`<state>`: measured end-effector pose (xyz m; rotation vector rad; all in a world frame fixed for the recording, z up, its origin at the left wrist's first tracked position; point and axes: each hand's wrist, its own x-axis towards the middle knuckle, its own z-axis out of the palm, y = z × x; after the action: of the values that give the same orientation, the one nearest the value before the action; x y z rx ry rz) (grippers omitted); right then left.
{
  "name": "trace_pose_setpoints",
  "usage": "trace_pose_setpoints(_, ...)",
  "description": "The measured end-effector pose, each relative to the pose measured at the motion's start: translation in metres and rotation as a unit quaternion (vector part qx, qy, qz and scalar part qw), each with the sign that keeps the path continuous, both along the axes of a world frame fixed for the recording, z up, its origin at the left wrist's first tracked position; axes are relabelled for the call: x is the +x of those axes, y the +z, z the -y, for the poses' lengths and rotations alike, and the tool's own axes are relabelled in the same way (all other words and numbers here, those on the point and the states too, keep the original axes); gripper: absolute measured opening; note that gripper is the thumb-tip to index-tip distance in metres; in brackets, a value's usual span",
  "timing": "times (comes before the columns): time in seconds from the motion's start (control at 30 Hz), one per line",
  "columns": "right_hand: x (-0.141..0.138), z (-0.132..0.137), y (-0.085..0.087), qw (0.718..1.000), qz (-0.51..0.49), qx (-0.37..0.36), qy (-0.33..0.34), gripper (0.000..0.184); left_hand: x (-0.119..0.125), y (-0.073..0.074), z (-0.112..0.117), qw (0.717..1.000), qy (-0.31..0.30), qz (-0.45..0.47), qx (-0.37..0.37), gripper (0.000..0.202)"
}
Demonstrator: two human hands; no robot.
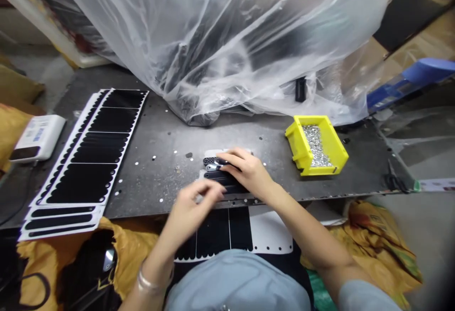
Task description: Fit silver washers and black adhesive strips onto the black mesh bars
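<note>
A right hand (245,171) curls over a stack of black strips (222,178) at the front edge of a steel-gray table (167,135), its fingers closed together and pressing the strips down against a white backing sheet (213,152). The grip holds them flat and square, with the perforated end of the top strip left showing beside the fingertips. Just nearer the camera, the left hand (194,204) hangs above the table edge, its fingertips drawn toward the thumb. Motion blur hides whether they pinch anything. A bracelet (147,282) circles that wrist.

To the right, a yellow bin (322,133) holds a heap of silver studs (315,147), and more studs (137,163) lie scattered across the table. Scalloped black sheets (88,150) are stacked at the left, beside a white power bank (37,138). Another black sheet (213,233) rests on the person's lap. Clear plastic sheeting (213,31) billows over the table's far side.
</note>
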<state>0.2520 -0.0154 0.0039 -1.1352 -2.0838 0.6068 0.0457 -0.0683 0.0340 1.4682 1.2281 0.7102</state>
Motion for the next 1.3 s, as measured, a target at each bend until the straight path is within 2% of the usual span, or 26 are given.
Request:
trace_pose_setpoints(0.03,-0.008,-0.011,-0.004,1.0,0.015,0.001,0.009,0.022,-0.009,-0.005,-0.016,0.995,0.079,-0.032,0.043,0.027)
trace_pose_setpoints(0.07,-0.014,-0.018,-0.007,0.999,0.029,0.001,0.017,0.019,-0.016,-0.014,-0.031,0.988,0.125,-0.057,0.071,0.029)
trace_pose_setpoints(0.1,-0.018,-0.024,-0.009,0.999,0.04,0.0,0.024,0.019,-0.021,-0.024,-0.043,0.984,0.141,-0.071,0.083,0.031)
trace_pose_setpoints(0.2,-0.02,-0.03,-0.011,0.997,0.063,-0.003,0.043,0.017,-0.025,-0.05,-0.062,0.989,0.12,-0.053,0.064,0.037)
trace_pose_setpoints(0.27,-0.018,-0.03,-0.012,0.996,0.065,-0.005,0.052,0.016,-0.024,-0.058,-0.065,0.993,0.11,-0.015,0.035,0.039)
trace_pose_setpoints(0.4,-0.02,-0.032,-0.015,0.996,0.056,-0.008,0.064,0.015,-0.02,-0.058,-0.065,0.993,0.112,0.041,-0.006,0.039)
trace_pose_setpoints(0.57,-0.022,-0.03,-0.011,0.996,0.063,-0.003,0.065,0.018,-0.018,-0.056,-0.068,0.993,0.114,0.013,-0.009,0.032)
trace_pose_setpoints(0.67,-0.002,-0.026,0.001,0.996,0.075,-0.027,0.039,0.019,-0.017,-0.057,-0.068,0.993,0.118,-0.005,0.002,0.031)
trace_pose_setpoints(0.8,0.039,-0.021,0.01,0.992,0.033,-0.119,-0.024,0.018,-0.017,-0.059,-0.068,0.992,0.121,-0.012,0.013,0.031)
trace_pose_setpoints(0.9,0.053,-0.02,0.003,0.991,-0.021,-0.13,-0.032,0.02,-0.017,-0.061,-0.068,0.992,0.125,-0.021,0.017,0.032)
trace_pose_setpoints(1.03,0.053,-0.022,-0.008,0.993,-0.036,-0.113,-0.024,0.021,-0.018,-0.061,-0.069,0.992,0.126,-0.024,0.013,0.033)
trace_pose_setpoints(1.13,0.055,-0.02,-0.009,0.997,0.017,-0.069,-0.024,0.023,-0.019,-0.06,-0.07,0.992,0.125,-0.023,0.012,0.035)
trace_pose_setpoints(1.23,0.054,-0.01,-0.008,0.987,0.136,-0.011,-0.086,0.026,-0.019,-0.059,-0.071,0.992,0.126,-0.025,0.003,0.038)
trace_pose_setpoints(1.3,0.042,0.001,-0.01,0.976,0.184,-0.001,-0.112,0.039,-0.018,-0.06,-0.071,0.992,0.125,-0.024,-0.005,0.041)
